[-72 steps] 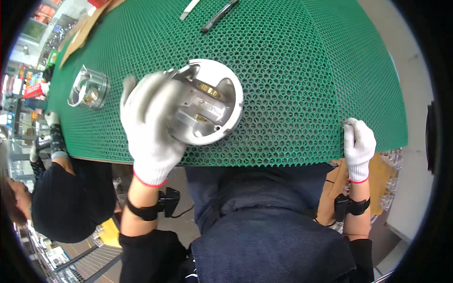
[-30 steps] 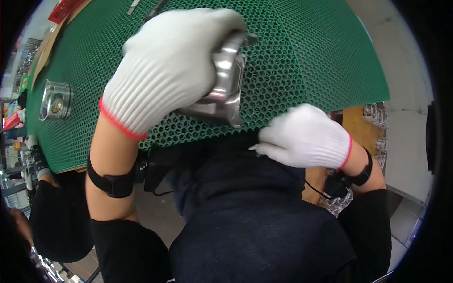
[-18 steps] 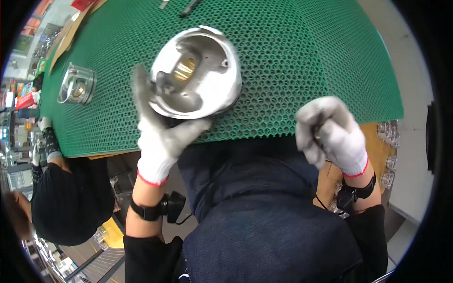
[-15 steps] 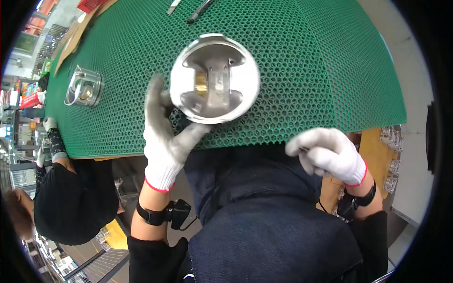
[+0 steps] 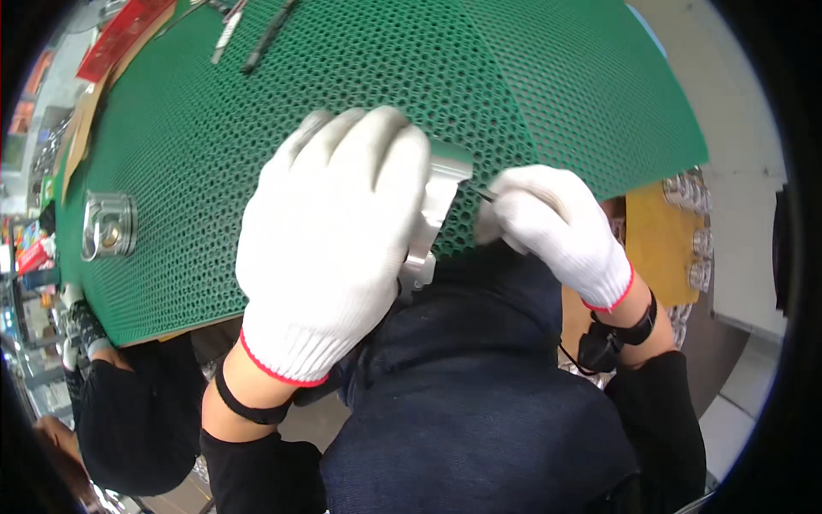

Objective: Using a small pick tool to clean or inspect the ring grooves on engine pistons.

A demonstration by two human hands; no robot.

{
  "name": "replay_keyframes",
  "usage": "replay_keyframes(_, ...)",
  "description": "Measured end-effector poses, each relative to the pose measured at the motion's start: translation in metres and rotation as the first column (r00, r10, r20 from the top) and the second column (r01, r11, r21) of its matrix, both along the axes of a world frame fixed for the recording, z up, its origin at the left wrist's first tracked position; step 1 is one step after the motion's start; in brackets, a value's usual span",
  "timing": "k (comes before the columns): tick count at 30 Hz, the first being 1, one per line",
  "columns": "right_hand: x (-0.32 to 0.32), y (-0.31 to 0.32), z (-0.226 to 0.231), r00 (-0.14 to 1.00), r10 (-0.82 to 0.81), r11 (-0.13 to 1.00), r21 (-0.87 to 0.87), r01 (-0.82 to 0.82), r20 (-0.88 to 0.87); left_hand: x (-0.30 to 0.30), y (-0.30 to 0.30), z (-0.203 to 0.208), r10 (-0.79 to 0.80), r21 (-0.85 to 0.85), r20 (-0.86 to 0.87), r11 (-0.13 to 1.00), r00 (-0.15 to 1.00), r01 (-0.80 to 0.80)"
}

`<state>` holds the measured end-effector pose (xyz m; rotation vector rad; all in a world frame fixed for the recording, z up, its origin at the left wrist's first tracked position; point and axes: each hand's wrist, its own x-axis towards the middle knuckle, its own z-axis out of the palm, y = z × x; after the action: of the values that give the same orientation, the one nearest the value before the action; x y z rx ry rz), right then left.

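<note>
My left hand, in a white knit glove with a red cuff edge, is closed over a silvery metal piston. The piston is tilted on its side above the green honeycomb mat, and most of it is hidden behind that hand. My right hand, gloved alike, has its fingers pinched around a thin dark tool. Only a short bit of the tool shows, pointing toward the piston's edge, and its kind cannot be made out.
Another piston stands on the mat at left. A black pen-like tool and a white-ended one lie at the far side. Near a red bin is cardboard. A co-worker sits left. Several pistons rest at right.
My left hand has turned the piston from open side up onto its side and lifted it closer. The right hand has moved left and up to it, a thin dark tool now showing.
</note>
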<state>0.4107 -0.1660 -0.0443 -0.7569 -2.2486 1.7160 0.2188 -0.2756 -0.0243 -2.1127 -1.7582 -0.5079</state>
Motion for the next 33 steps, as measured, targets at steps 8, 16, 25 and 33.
replay_keyframes(8,-0.007,-0.004,-0.014,0.988,-0.040,0.943,0.322,0.086,-0.146,0.009,0.015,0.001,0.034,-0.045,0.023,0.998,0.999,-0.033)
replay_keyframes(16,-0.014,-0.014,0.000,0.961,0.210,0.533,0.803,-0.266,0.179,-0.003,0.034,0.019,0.123,-0.327,0.001,0.938,0.992,-0.116)
replay_keyframes(25,0.008,0.007,-0.021,0.997,-0.012,0.839,0.542,0.049,-0.072,-0.002,-0.022,-0.023,0.003,0.135,-0.004,0.991,1.000,-0.002)
replay_keyframes(33,-0.032,0.058,-0.040,0.960,-0.271,0.366,0.915,0.171,-0.071,-0.004,-0.022,-0.027,-0.039,0.190,0.015,0.981,0.999,0.035)
